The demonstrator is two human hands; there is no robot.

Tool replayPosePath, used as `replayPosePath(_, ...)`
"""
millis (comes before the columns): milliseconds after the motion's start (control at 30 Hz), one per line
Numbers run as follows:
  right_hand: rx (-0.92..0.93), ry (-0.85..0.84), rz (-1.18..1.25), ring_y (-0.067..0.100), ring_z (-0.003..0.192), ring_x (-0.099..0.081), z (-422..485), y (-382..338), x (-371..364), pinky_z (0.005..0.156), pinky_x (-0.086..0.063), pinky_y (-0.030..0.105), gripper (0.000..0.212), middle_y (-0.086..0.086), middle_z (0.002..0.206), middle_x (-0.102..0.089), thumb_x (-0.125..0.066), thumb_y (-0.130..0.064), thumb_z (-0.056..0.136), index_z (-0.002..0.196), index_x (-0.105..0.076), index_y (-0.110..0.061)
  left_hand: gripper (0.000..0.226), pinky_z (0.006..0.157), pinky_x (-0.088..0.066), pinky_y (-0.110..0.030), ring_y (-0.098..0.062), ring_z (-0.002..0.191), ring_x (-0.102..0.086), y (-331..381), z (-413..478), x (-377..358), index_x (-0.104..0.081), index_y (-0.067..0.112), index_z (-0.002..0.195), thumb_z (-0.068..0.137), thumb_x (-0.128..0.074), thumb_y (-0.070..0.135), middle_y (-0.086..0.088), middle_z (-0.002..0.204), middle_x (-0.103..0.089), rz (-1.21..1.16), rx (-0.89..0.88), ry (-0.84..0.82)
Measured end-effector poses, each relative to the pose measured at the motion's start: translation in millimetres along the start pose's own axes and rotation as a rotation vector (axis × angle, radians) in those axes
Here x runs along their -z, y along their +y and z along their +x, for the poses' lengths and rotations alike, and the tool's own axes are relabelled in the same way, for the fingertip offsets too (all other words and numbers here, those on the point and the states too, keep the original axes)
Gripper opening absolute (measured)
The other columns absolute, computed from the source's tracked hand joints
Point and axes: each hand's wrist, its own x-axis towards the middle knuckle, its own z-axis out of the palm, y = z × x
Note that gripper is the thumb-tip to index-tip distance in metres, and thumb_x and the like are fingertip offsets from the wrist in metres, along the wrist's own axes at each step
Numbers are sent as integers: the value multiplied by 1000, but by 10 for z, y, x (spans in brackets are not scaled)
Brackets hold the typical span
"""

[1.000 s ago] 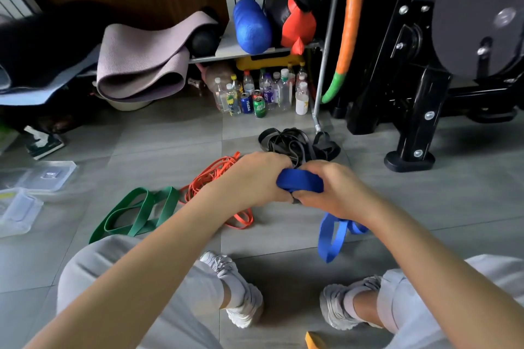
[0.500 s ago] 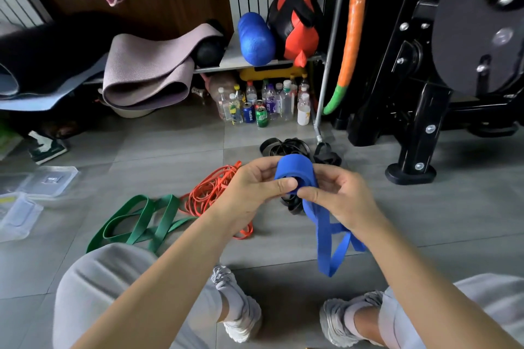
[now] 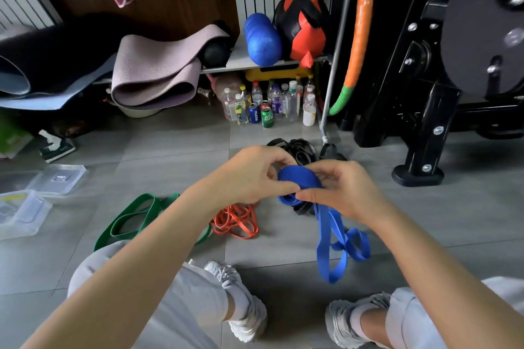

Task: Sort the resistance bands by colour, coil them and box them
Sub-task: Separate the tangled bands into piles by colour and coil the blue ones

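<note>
at frame centre the blue band (image 3: 300, 181), fist-wrapped a second ago, is now pinched as a coil between left hand (image 3: 249, 176) and right hand (image 3: 343, 193), tail hanging lower right, so coiling is judged unfinished.

Light grey trousers (image 3: 170, 297) ending above the ankles, pale grey socks (image 3: 240, 299) and chunky white-grey trainers (image 3: 249, 323); the left hand (image 3: 249, 176), right hand (image 3: 344, 191) and forearms (image 3: 147, 258) are bare.
</note>
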Motion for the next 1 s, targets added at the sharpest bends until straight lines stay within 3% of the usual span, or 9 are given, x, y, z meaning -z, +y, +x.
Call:
replayPosePath(133, -21, -7, -6, -2, 93, -64, -92, 92, -4, 84, -45, 11, 42, -19, 94, -71, -77, -36, 56, 96, -64, -36, 19, 70, -52, -36, -13, 62, -55, -102, -75, -40, -65, 29, 91, 82, -71, 14, 2, 64, -61, -308, -13, 76)
replayPosePath(233, -29, -13, 142, 2, 97, -66, -123, 129, -46, 85, -48, 15, 41, -17, 97, -72, -75, -24, 61, 100, -64, -30, 24, 75, -55, -30, -12, 75, -65, -173, -80, -108, -63, 25, 96, 84, -65, 3, 7, 76, -69, -610, -30, 100)
replayPosePath(333, 18, 63, 333, 8, 88, -69, -103, 103, -93, 77, -52, 18, 38, -10, 90, -74, -72, -13, 62, 99, -66, -22, 26, 70, -54, -22, -11, 84, -68, -210, -82, -241, -62, 13, 106, 81, -63, 16, 5, 90, -72, -859, -44, 153)
replayPosePath(467, 43, 143, 306, 13, 82, -70, -70, 35, -60, 74, -55, 21, 29, -4, 87, -75, -74, -7, 70, 92, -69, -25, 24, 67, -53, -19, -8, 82, -68, -188, -101, -342, -59, 11, 106, 83, -53, 9, 4, 89, -73, -1157, 29, 174)
replayPosePath(533, 42, 119, 220, 11, 81, -70, -49, 31, 19, 73, -54, 19, 31, -6, 86, -75, -74, -1, 72, 90, -69, -26, 23, 67, -53, -19, -4, 79, -66, -187, -87, -334, -58, 14, 108, 88, -53, 4, 6, 93, -71, -1029, 50, 156)
replayPosePath(700, -7, -21, -75, 8, 79, -70, -34, 74, 270, 71, -55, 20, 32, -6, 86, -75, -78, -6, 72, 87, -68, -32, 46, 77, -49, -23, -3, 74, -53, -89, 64, -179, -56, 31, 118, 77, -75, 22, 12, 109, -59, -196, 5, 110)
replayPosePath(833, -19, -53, -311, 9, 79, -69, -21, 96, 376, 74, -54, 27, 25, -5, 84, -74, -80, -17, 71, 89, -70, -31, 34, 73, -44, -27, -9, 80, -52, 161, 268, -217, -63, 24, 108, 77, -72, 34, 10, 95, -60, 268, -76, -45)
replayPosePath(900, -11, -7, -371, 8, 79, -68, -21, 105, 457, 76, -54, 30, 26, -6, 85, -73, -80, -24, 70, 92, -69, -31, 31, 74, -46, -30, -14, 82, -55, 193, 352, -260, -64, 24, 106, 78, -71, 32, 7, 95, -64, 279, -43, -20)
replayPosePath(1000, -7, 42, -280, 1, 86, -65, -33, 128, 581, 78, -50, 17, 33, -13, 92, -71, -81, -30, 68, 97, -64, -33, 27, 75, -50, -31, -16, 80, -63, 173, 404, -342, -67, 23, 101, 76, -75, 19, 1, 96, -68, -66, 6, 93)
